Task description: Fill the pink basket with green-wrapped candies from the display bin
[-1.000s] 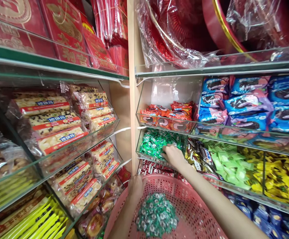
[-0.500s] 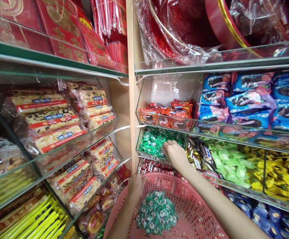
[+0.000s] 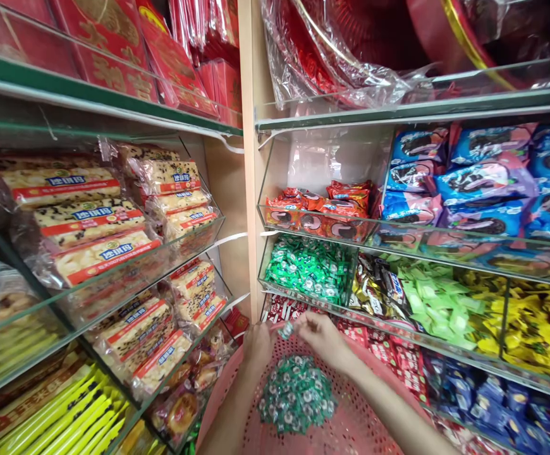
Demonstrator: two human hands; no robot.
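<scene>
A pink perforated plastic basket (image 3: 367, 404) is in front of me, holding a mound of green-wrapped candies (image 3: 298, 398). My left hand (image 3: 257, 344) is closed around the basket's far rim, its fingertips partly hidden. Over the far side of the basket is my right hand (image 3: 320, 338), fingers curled inward. At its fingertips shows a small green-and-clear wrapped candy (image 3: 285, 330); other pieces inside the fingers are hidden. Behind both hands stands a glass-fronted bin of green-wrapped candies (image 3: 310, 268) of the same look.
Right of the green bin lie light-green candies (image 3: 439, 303) and yellow candies (image 3: 540, 322). Above are blue cookie packs (image 3: 483, 180) and red packs (image 3: 322, 208). Packaged sesame bars (image 3: 99, 212) fill the left shelves. A wooden post (image 3: 250, 189) divides the shelves, whose glass edges jut forward.
My right hand has come down from the green candy bin to the basket, with a candy at its fingertips. My left hand stays at the rim. The view has shifted slightly.
</scene>
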